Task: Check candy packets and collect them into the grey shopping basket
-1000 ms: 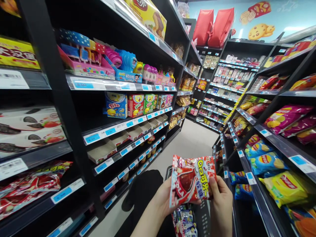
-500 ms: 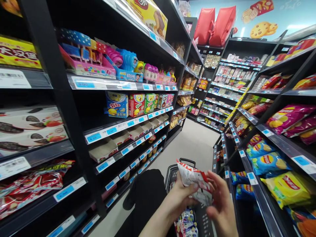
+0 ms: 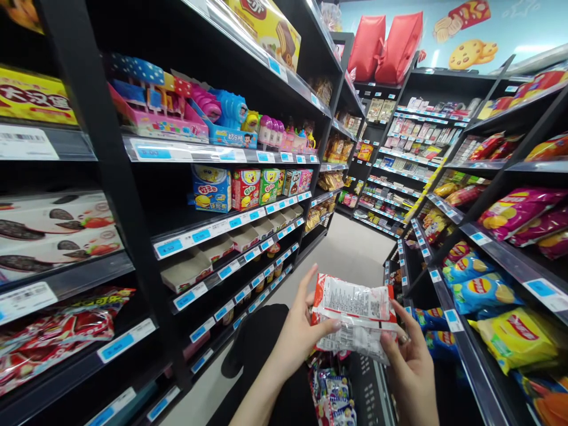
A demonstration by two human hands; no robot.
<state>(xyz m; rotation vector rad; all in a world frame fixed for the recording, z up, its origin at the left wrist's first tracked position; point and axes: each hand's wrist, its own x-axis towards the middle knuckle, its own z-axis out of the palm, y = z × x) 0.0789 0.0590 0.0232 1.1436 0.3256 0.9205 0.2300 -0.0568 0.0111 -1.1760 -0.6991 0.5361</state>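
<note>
A red-and-white snack packet point(image 3: 355, 300) is held up between both hands, its printed back side facing me. My left hand point(image 3: 308, 322) grips its left end, thumb across the front. My right hand point(image 3: 408, 349) pinches the lower right edge with thumb and fingers. Directly beneath is a dark grey shopping basket point(image 3: 366, 384), its far part hidden by the packet and hands. Inside the basket lie several small blue, white and red packets point(image 3: 338, 396). A black-clothed knee point(image 3: 266, 337) shows left of the basket.
Black shelving with price tags point(image 3: 208, 234) runs along the left, carrying candy boxes point(image 3: 212, 188) and open cartons point(image 3: 189, 269). Close on the right, shelves hold chip bags point(image 3: 519, 337). A pale floor aisle point(image 3: 350, 242) leads to a back shelf point(image 3: 408, 154).
The packet has been turned and flattened so its printed back faces me. My left hand has moved to its left end, and my right hand now grips its right edge.
</note>
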